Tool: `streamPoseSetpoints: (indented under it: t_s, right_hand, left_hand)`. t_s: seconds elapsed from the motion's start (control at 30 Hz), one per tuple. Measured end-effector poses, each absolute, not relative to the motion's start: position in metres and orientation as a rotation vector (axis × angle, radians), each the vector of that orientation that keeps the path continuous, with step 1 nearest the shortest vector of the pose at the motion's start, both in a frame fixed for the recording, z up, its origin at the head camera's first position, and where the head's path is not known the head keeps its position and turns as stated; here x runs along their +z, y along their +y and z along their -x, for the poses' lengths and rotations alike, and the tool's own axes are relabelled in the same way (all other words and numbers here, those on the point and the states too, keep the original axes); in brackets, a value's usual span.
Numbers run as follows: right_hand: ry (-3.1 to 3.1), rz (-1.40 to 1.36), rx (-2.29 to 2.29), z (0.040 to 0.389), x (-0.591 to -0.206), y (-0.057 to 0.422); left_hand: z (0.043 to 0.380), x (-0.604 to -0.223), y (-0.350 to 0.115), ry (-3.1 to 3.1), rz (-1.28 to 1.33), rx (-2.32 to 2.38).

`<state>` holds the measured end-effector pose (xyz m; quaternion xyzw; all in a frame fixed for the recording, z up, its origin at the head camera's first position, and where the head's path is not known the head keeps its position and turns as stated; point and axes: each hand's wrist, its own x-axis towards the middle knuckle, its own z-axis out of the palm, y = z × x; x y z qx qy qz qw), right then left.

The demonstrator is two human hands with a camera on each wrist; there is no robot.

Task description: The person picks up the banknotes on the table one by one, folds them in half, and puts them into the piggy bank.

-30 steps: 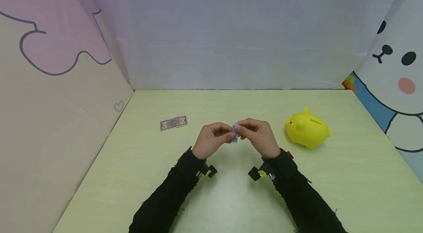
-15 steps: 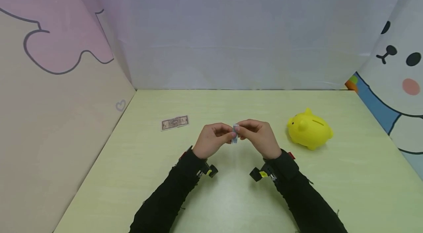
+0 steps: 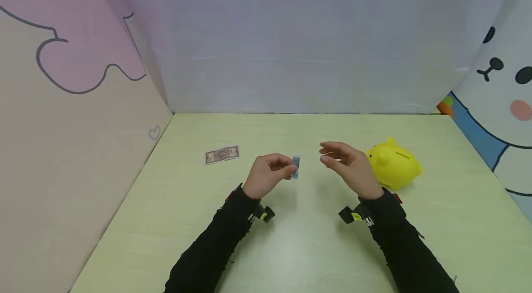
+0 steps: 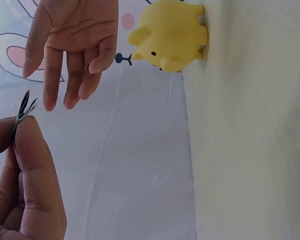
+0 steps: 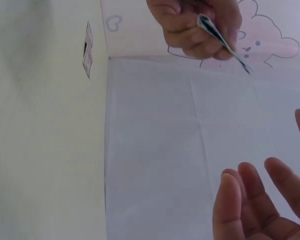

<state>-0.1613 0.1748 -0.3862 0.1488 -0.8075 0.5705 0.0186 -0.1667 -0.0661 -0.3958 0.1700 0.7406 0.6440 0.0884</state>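
Note:
My left hand (image 3: 270, 173) pinches a folded banknote (image 3: 296, 167) between thumb and forefinger, above the middle of the table. In the left wrist view the folded layers of the note (image 4: 24, 107) fan apart at the top edge. My right hand (image 3: 351, 168) is apart from it, fingers loosely bent with nothing between them. Just beyond that hand stands a yellow piggy bank (image 3: 395, 163) with a slot in its back, partly overlapped by the hand in the head view. A brown banknote (image 3: 222, 155) lies on the table, left of and beyond my left hand.
The pale table (image 3: 266, 247) stretches under both arms. A white cloth (image 3: 291, 43) hangs along its far edge. Printed panels with cartoon figures stand on the left (image 3: 83, 122) and right (image 3: 490, 112).
My right hand has let go of the folded banknote and moved right, toward the piggy bank. The left hand keeps its pinch on the note, almost in the same place.

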Motion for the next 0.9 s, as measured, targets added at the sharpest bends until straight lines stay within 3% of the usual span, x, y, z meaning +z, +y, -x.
streamPoseSetpoints:
  t_s: [0.5, 0.9]
  right_hand:
    - [-2.686, -0.261, 1.266, 0.158, -0.375, 0.252]
    - [-2.789, -0.040, 1.082, 0.160, -0.392, 0.294]
  left_hand:
    - [0.167, -0.392, -0.068, 2.197, -0.427, 1.927]
    - [0.168, -0.392, -0.069, 2.218, -0.427, 1.925]
